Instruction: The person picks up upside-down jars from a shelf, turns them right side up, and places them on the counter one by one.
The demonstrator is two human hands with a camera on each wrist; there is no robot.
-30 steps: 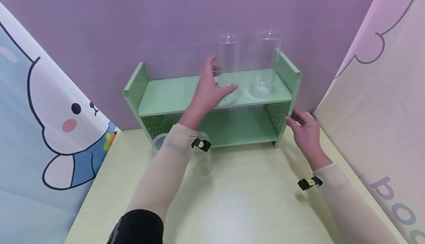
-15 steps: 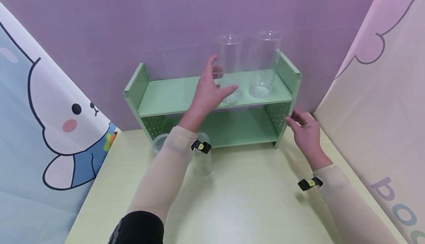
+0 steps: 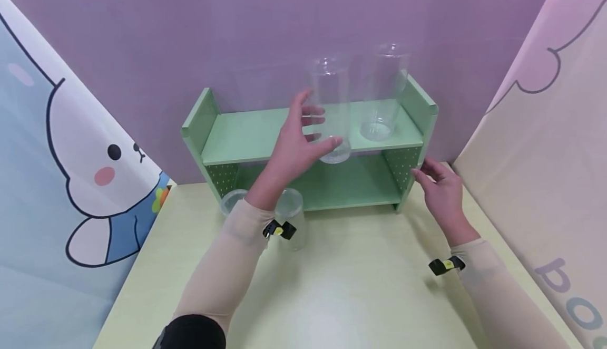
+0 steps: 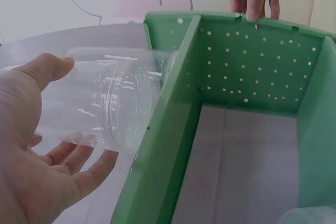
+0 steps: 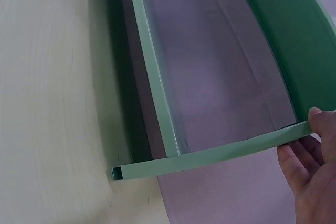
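My left hand (image 3: 295, 146) holds a tall clear plastic jar (image 3: 335, 112) upright around its side, fingers behind and thumb in front. The jar's base overlaps the front edge of the top board of a green two-tier shelf (image 3: 246, 135). In the left wrist view the jar (image 4: 128, 98) lies between thumb and curled fingers, right beside the green board. My right hand (image 3: 443, 193) pinches the front edge of the shelf's right side panel (image 5: 236, 149), thumb on one face and fingers on the other. A second clear jar (image 3: 381, 96) stands at the top board's right end.
Two more clear containers stand on the table before the shelf's lower left: one short wide one (image 3: 232, 200), partly behind my left forearm, and one taller jar (image 3: 293, 222). A purple backdrop (image 3: 265, 32) rises behind the shelf, with printed cloth walls on both sides.
My left hand has drawn the jar forward and down, from standing on the top board to its front edge. The right hand keeps its grip. The head view has shifted slightly.
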